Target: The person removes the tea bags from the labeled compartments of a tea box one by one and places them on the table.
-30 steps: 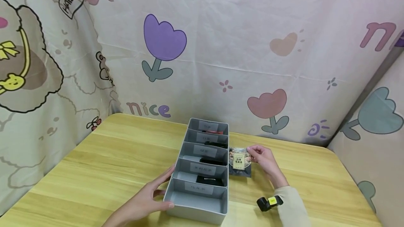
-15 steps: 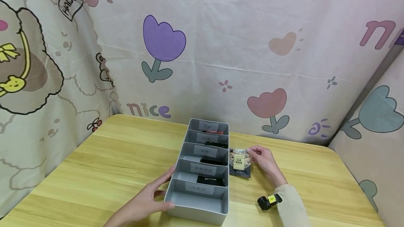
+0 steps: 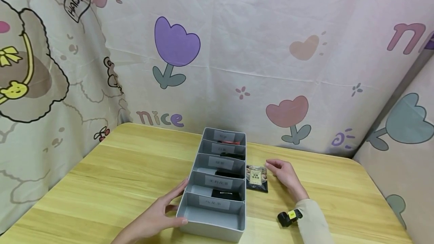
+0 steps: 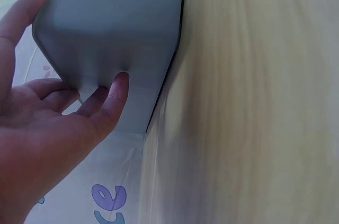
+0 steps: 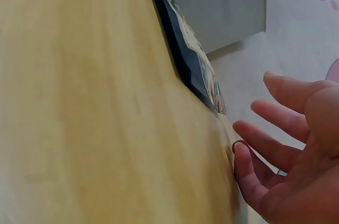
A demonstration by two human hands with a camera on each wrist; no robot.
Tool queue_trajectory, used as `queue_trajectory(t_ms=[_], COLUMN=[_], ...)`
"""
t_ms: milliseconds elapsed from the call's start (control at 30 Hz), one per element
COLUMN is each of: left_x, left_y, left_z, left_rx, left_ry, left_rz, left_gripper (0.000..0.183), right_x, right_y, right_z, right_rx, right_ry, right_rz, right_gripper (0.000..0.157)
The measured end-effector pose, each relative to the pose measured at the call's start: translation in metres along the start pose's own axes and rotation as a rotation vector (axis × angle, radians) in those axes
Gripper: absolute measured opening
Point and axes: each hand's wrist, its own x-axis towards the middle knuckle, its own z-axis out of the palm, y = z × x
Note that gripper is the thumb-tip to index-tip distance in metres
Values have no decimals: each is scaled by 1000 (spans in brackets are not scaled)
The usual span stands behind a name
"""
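Observation:
A long grey storage box [image 3: 211, 217] with several labelled compartments stands lengthwise on the table. My left hand [image 3: 156, 214] rests on its near left corner, thumb at the front and fingers along the side. The left wrist view shows those fingertips [image 4: 121, 83] against the outer wall. Beside the box's right wall lies a dark tea packet [image 3: 256, 178] with a pale label and a patterned front. Just right of the packet is my right hand [image 3: 284, 174], its fingers loosely bent and nothing between them. A gap separates the hand from the packet [image 5: 186, 54] in the right wrist view.
Dark packets [image 3: 226, 194] lie in the middle compartments, and a red one [image 3: 230, 142] in the farthest; the nearest compartment shows a bare floor. A black device with a yellow label [image 3: 289, 217] is at the right sleeve. A patterned curtain [image 3: 220, 48] hangs behind the wooden table [image 3: 135, 161].
My right hand has let go of the tea packet's upper corner. The packet has settled flat, slightly nearer to me. My left hand and the box have stayed in place.

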Motion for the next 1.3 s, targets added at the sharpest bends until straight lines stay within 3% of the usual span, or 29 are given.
queue_trajectory(t_ms=[267, 767, 1300], left_x=[-1, -1, -2], left_y=[-4, -5, -3], left_z=[1, 1, 0], left_rx=[30, 5, 26], left_ry=[7, 3, 5], left_rz=[67, 35, 29], left_gripper=[83, 82, 84], right_x=[1, -11, -55], right_y=[4, -11, -35], right_z=[-3, -2, 8], right_rx=[0, -59, -92], right_ry=[-25, -55, -70], right_rz=[-20, -111, -202], right_gripper=[34, 31, 22])
